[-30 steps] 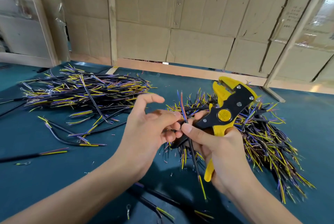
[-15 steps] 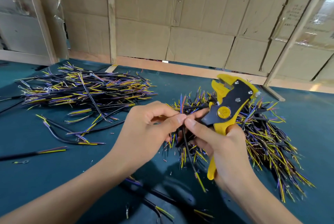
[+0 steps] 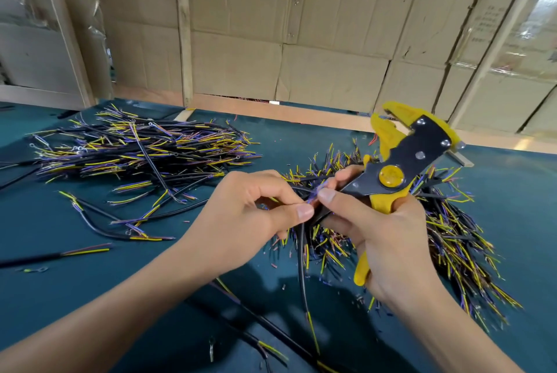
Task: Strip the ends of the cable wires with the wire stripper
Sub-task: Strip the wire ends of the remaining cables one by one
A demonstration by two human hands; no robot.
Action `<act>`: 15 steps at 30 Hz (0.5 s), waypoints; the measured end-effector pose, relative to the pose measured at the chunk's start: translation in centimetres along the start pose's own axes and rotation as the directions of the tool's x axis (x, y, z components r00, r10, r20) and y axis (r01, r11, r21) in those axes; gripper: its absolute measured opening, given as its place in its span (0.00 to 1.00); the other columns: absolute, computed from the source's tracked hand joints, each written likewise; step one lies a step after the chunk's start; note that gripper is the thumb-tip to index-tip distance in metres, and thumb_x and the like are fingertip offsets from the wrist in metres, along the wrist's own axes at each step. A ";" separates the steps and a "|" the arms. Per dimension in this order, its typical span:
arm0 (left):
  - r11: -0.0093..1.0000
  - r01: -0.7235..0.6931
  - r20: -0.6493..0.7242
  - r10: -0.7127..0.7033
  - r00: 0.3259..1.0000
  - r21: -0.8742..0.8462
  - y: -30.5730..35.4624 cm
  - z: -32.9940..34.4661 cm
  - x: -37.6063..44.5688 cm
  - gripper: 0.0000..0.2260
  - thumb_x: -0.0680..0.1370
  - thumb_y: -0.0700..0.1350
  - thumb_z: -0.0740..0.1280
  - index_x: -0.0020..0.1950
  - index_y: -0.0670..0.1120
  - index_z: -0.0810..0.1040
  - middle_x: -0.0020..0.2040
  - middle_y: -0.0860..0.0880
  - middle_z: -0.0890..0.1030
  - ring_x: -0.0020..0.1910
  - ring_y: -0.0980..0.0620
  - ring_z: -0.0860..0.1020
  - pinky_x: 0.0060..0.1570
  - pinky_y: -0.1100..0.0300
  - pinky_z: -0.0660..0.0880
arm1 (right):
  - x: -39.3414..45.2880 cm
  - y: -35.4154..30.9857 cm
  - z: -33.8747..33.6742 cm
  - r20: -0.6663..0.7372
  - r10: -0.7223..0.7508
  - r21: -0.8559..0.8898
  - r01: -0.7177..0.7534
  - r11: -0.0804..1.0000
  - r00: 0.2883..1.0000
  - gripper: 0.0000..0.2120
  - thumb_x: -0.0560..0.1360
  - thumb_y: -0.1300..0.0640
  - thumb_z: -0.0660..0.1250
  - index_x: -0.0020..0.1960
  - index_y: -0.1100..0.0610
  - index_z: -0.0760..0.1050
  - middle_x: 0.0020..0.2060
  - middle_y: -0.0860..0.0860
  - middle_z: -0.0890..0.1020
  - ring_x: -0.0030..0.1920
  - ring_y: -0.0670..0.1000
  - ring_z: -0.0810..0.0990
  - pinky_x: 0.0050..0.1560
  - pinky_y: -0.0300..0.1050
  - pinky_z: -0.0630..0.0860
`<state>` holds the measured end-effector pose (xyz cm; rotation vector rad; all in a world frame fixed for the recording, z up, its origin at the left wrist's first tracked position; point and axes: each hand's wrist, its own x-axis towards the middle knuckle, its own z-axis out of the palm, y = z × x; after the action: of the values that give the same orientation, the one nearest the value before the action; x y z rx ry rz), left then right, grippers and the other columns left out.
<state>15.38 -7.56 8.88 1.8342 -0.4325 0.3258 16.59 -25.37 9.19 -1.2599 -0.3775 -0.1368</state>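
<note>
Cable (image 3: pixel 302 255), black, pinched at upper end between both hands, hanging down over teal surface (image 3: pixel 512 207), yellow wire at lower end. Left hand (image 3: pixel 256 216): thumb and curled fingers gripping coloured wire tips. Right hand (image 3: pixel 382 240): thumb and forefinger on same tips, remaining fingers wrapped round yellow handle of wire stripper (image 3: pixel 401 170), head tilted up and away. Behind hands, pile of cut cables (image 3: pixel 452 237), partly hidden by right hand. Second pile (image 3: pixel 144 149) far left. Loose cables (image 3: pixel 120 222) between. Cardboard wall (image 3: pixel 301 41) at back.
</note>
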 end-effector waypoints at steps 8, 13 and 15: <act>0.884 0.197 -0.033 -0.233 0.972 -0.425 0.0 1.0 0.1 0.07 0.79 0.39 0.66 0.46 0.34 0.76 0.44 0.35 0.79 0.42 0.44 0.85 0.39 0.46 0.83 | 0.1 0.4 -0.1 -0.028 -0.037 0.058 0.038 0.998 0.999 0.15 0.71 0.71 0.72 0.40 0.50 0.83 0.36 0.54 0.84 0.35 0.56 0.85 0.38 0.45 0.82; 0.951 0.194 0.036 -0.191 0.981 -0.241 -0.3 0.2 0.3 0.06 0.81 0.44 0.65 0.47 0.42 0.76 0.31 0.43 0.76 0.25 0.46 0.70 0.27 0.58 0.69 | 0.2 0.6 -0.3 -0.020 -0.046 -0.020 0.046 0.999 0.999 0.06 0.69 0.64 0.73 0.41 0.55 0.82 0.38 0.57 0.84 0.37 0.61 0.84 0.42 0.52 0.83; 0.961 0.194 0.094 -0.179 0.979 -0.194 -0.3 -0.2 0.4 0.06 0.81 0.44 0.67 0.44 0.45 0.79 0.30 0.44 0.76 0.24 0.48 0.66 0.26 0.60 0.64 | 0.2 0.5 -0.3 -0.023 -0.045 -0.028 0.044 0.999 0.999 0.05 0.69 0.65 0.73 0.42 0.56 0.82 0.38 0.59 0.84 0.37 0.62 0.84 0.43 0.55 0.84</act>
<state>15.88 -7.30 8.84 1.6753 -0.3281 0.0794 16.98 -25.52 8.73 -1.2766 -0.3844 -0.1954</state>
